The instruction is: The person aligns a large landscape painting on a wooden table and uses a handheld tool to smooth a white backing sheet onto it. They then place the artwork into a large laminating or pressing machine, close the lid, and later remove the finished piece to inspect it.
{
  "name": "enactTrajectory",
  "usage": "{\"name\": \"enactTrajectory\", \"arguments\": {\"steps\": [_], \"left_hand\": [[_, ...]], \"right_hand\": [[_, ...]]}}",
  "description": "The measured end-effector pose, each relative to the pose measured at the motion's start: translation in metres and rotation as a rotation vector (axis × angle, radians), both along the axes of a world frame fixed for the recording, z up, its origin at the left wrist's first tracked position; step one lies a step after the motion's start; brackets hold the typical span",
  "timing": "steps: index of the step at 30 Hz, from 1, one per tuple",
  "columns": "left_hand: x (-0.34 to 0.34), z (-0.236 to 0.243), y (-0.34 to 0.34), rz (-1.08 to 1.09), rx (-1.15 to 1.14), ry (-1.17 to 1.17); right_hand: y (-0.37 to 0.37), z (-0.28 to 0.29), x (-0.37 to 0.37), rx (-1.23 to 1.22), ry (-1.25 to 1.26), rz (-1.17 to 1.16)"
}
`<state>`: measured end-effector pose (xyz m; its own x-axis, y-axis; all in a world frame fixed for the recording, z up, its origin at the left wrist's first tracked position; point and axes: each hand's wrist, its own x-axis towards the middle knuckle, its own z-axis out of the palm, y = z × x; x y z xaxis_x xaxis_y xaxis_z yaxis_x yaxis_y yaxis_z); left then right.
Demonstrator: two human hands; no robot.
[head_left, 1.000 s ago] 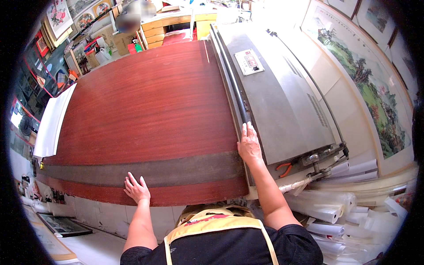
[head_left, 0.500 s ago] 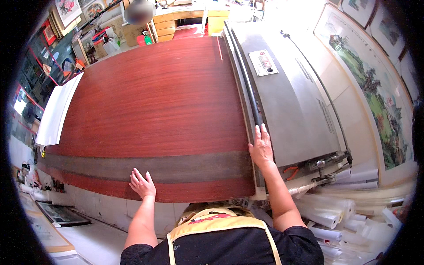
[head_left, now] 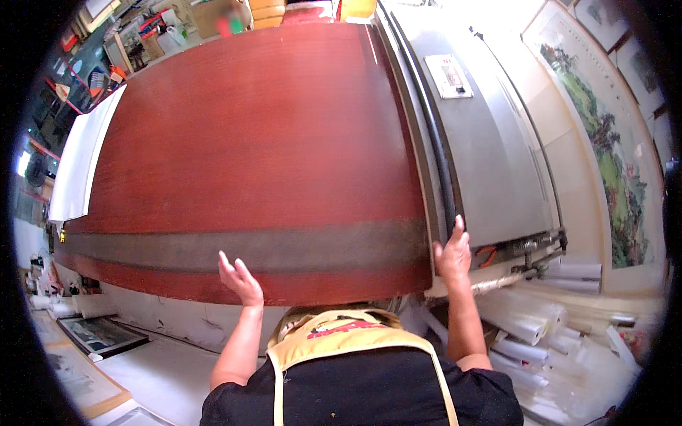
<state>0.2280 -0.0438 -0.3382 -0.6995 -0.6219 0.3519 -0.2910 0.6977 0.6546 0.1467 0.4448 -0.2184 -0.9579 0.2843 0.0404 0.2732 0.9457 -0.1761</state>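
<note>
My left hand (head_left: 241, 280) is over the near edge of a large red-brown wood-grain table (head_left: 263, 128), beside the dark grey strip (head_left: 163, 250) that runs along it. Its fingers are stretched out and it holds nothing. My right hand (head_left: 453, 257) is at the table's right side, thumb apart from the other fingers, with nothing in it. It is nearest to the near end of a long black roller (head_left: 432, 117) on a grey metal machine (head_left: 490, 156); whether it touches the roller I cannot tell.
A white sheet (head_left: 89, 160) hangs over the table's left edge. Clear plastic-wrapped rolls (head_left: 526, 323) are piled at the lower right. A tall landscape painting (head_left: 604, 142) is on the right wall. Orange-handled pliers (head_left: 486, 254) lie on the machine's near end. A dark framed picture (head_left: 103, 335) lies lower left.
The view has shifted, so the table sits higher in it. Both hands have turned more upright, and my right hand has drawn back toward me along the roller.
</note>
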Motion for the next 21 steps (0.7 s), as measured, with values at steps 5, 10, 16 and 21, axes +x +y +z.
{"name": "enactTrajectory", "arguments": {"steps": [5,10,16,21], "left_hand": [[-0.052,0.045,0.028,-0.302,0.236,0.139],[-0.126,0.051,0.093,-0.469,0.887,0.167],[-0.210,0.047,0.209,-0.728,1.294,-0.064],[-0.270,0.024,0.297,-0.834,1.548,-0.154]], "right_hand": [[0.005,0.031,-0.007,-0.202,-0.038,-0.097],[0.026,0.141,-0.009,0.135,0.062,-0.222],[0.083,0.200,-0.024,0.921,0.303,-0.152],[0.145,0.223,-0.030,1.203,0.319,-0.113]]}}
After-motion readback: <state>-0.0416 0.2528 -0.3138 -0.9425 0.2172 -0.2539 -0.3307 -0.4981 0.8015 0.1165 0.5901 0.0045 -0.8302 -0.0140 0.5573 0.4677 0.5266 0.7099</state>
